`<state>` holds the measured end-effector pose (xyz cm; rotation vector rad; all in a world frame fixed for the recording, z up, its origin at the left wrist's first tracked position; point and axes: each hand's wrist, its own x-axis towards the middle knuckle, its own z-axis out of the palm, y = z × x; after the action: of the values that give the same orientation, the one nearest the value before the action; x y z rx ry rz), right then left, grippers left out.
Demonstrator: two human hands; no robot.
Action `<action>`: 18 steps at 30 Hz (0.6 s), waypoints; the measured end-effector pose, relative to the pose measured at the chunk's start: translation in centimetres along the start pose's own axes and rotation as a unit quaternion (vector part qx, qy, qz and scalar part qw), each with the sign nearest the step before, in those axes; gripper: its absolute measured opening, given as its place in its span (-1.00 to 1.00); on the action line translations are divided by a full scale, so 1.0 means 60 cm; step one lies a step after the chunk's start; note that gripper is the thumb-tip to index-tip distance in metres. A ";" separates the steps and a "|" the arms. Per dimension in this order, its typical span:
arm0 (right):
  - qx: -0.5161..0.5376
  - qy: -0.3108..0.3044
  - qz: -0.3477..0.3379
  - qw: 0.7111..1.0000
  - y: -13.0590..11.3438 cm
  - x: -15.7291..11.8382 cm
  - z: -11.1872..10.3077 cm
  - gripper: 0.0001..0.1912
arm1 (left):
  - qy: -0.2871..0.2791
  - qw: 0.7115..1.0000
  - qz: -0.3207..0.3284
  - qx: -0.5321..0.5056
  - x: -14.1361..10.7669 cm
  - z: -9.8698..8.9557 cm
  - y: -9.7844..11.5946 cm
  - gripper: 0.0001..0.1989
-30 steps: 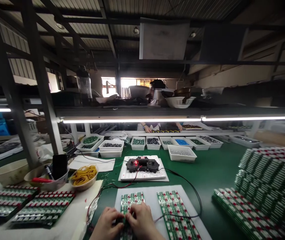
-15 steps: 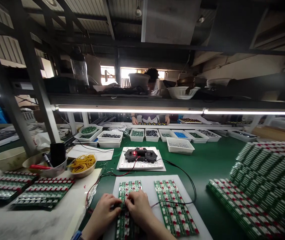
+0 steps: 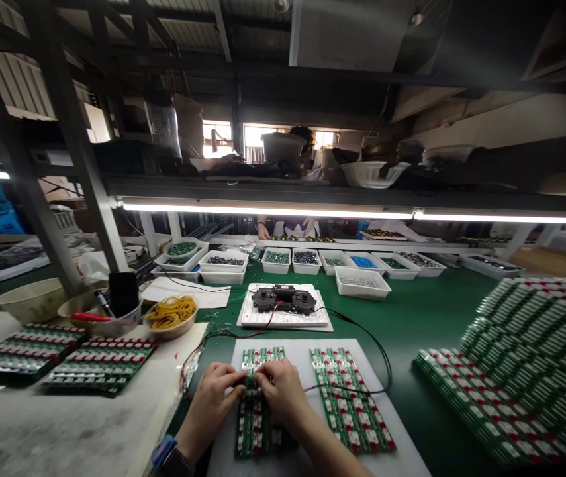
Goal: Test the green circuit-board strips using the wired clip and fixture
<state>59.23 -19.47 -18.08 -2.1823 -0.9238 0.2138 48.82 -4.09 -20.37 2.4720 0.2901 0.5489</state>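
On a white board (image 3: 297, 417) lie two green circuit board panels with rows of red and white parts. My left hand (image 3: 217, 397) and my right hand (image 3: 283, 394) meet over the upper part of the left circuit board panel (image 3: 250, 434). Both have thumb and fingers pinched close together; what is between them is hidden. A black cable (image 3: 379, 358) loops from a black device (image 3: 284, 299) to my right hand. A red wire (image 3: 243, 333) runs from it toward my left wrist. The right circuit board panel (image 3: 349, 401) lies apart from both hands.
Stacked circuit boards (image 3: 506, 371) stand at right; more panels (image 3: 101, 364) lie at left. Near them are a bowl of yellow rubber bands (image 3: 171, 311) and a tub with pens (image 3: 114, 308). White trays of small parts (image 3: 362, 281) line the back. Opposite, a person's hand (image 3: 263, 230) shows.
The view has tipped slightly, so the bench sits a little higher and farther right. My hands stay pinched over the left panel. A red light on the black device's left side no longer shows.
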 end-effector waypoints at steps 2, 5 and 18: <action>0.003 0.008 0.005 1.000 0.000 0.006 0.002 -0.84 | 0.017 1.000 -0.007 0.008 0.002 0.005 -0.004 -0.74; -0.004 0.007 0.009 1.000 0.000 0.010 0.004 -0.82 | 0.021 0.999 -0.020 0.022 0.004 0.013 -0.007 -0.74; 0.003 0.013 0.019 1.000 0.005 0.009 0.007 -0.83 | 0.041 0.999 0.003 0.034 0.001 0.020 -0.004 -0.74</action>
<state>59.60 -18.98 -18.51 -2.1941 -0.8678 0.2062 49.37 -4.45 -21.38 2.5204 0.3391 0.6546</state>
